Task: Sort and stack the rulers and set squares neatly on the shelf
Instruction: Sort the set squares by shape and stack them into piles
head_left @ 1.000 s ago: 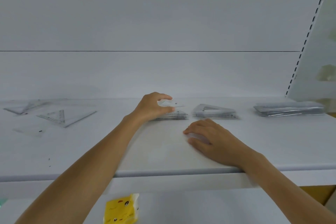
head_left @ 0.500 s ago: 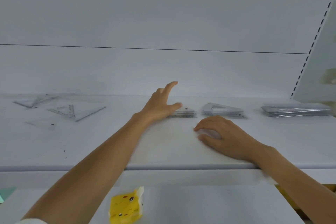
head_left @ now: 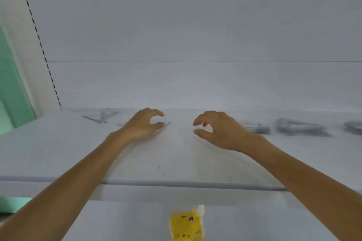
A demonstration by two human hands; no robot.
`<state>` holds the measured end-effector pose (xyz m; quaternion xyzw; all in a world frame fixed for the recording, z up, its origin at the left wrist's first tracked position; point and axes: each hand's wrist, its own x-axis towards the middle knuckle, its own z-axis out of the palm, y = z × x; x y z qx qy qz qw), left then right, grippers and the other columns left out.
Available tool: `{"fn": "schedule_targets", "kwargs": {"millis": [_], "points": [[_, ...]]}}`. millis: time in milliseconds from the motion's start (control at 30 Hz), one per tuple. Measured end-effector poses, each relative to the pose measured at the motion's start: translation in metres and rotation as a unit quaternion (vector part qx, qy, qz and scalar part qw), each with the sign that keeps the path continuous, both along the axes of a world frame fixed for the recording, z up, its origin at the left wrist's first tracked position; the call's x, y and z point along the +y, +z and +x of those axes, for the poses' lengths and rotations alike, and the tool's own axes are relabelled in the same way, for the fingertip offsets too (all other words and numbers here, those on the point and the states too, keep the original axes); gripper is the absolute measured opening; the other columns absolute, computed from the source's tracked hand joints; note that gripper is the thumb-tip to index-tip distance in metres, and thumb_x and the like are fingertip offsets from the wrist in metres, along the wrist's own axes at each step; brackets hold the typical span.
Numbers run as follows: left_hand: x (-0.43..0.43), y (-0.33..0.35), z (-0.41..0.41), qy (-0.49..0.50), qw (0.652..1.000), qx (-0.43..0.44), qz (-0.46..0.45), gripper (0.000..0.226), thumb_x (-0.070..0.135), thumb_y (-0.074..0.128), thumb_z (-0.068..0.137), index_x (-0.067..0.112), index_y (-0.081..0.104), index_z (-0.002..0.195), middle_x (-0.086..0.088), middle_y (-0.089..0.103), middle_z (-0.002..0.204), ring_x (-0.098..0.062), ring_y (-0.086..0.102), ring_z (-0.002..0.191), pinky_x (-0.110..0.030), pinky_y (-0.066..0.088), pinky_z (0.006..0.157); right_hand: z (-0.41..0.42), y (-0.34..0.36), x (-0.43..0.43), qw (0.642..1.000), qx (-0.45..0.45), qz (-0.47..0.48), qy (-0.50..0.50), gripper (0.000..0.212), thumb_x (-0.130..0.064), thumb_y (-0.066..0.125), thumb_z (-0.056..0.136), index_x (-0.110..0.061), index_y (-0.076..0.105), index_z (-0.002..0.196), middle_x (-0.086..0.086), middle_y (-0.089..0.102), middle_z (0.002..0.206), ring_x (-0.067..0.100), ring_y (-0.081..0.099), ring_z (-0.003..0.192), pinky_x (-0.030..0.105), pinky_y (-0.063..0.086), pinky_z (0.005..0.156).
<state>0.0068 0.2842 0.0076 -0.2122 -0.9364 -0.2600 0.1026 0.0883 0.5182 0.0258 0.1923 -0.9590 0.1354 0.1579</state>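
Observation:
My left hand (head_left: 142,126) hovers low over a clear set square (head_left: 166,125) lying flat on the white shelf (head_left: 176,158); its fingers are arched, the thumb is near the square's edge, and a gap shows between thumb and forefinger. To its right, my right hand (head_left: 215,130) is above bare shelf with loosely curled fingers and nothing in it. More loose clear set squares (head_left: 100,116) lie at the back left. Right of my right hand sit a stack of set squares (head_left: 257,129), a second stack (head_left: 301,128) and a third pile (head_left: 354,127) at the frame edge.
The shelf's back wall rises just behind the items. A slotted upright (head_left: 39,45) closes off the left end, with a green surface (head_left: 13,94) beyond it. A yellow packet (head_left: 186,225) lies on the lower shelf below the front lip (head_left: 176,184).
My view swung left. My left hand left the middle stack and moved left over the loose set square. My right hand lifted off the shelf and followed.

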Motion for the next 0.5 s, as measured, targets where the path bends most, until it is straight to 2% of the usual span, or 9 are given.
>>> {"fn": "schedule_targets", "kwargs": {"millis": [133, 267, 367, 500], "points": [[-0.085, -0.010, -0.003, 0.013, 1.000, 0.011, -0.015, 0.030, 0.028, 0.058, 0.089, 0.025, 0.056, 0.119, 0.003, 0.052, 0.129, -0.008, 0.044, 0.116, -0.011, 0.025, 0.084, -0.031, -0.002, -0.067, 0.996, -0.077, 0.034, -0.004, 0.037, -0.044, 0.049, 0.091, -0.022, 0.053, 0.121, 0.000, 0.053, 0.126, 0.018, 0.050, 0.113, 0.033, 0.042, 0.094], [-0.138, -0.011, -0.005, -0.010, 0.999, -0.010, -0.031, 0.047, 0.031, 0.059, 0.088, 0.035, 0.043, 0.132, 0.011, 0.048, 0.128, -0.003, 0.042, 0.114, -0.017, 0.028, 0.093, -0.060, -0.009, -0.116, 0.976, -0.176, 0.098, -0.081, 0.053, -0.056, 0.033, 0.093, -0.016, 0.048, 0.124, 0.008, 0.047, 0.128, 0.028, 0.040, 0.123, 0.037, 0.036, 0.089], [-0.155, -0.012, -0.004, -0.044, 0.999, 0.011, -0.030, 0.044, 0.028, 0.056, 0.090, 0.037, 0.044, 0.132, 0.018, 0.046, 0.127, 0.002, 0.038, 0.116, -0.014, 0.026, 0.095, -0.073, -0.015, -0.138, 0.970, -0.168, 0.105, -0.141, 0.054, -0.056, 0.030, 0.093, -0.014, 0.046, 0.123, 0.011, 0.049, 0.126, 0.031, 0.033, 0.126, 0.044, 0.035, 0.094], [-0.155, -0.020, 0.004, -0.102, 0.992, 0.058, -0.050, 0.030, 0.024, 0.052, 0.093, 0.025, 0.060, 0.121, 0.008, 0.055, 0.126, -0.005, 0.046, 0.116, -0.019, 0.032, 0.100, -0.073, -0.025, -0.147, 0.974, -0.104, 0.116, -0.162, 0.042, -0.051, 0.032, 0.094, -0.015, 0.049, 0.105, 0.007, 0.055, 0.113, 0.028, 0.038, 0.117, 0.045, 0.035, 0.092]]}}
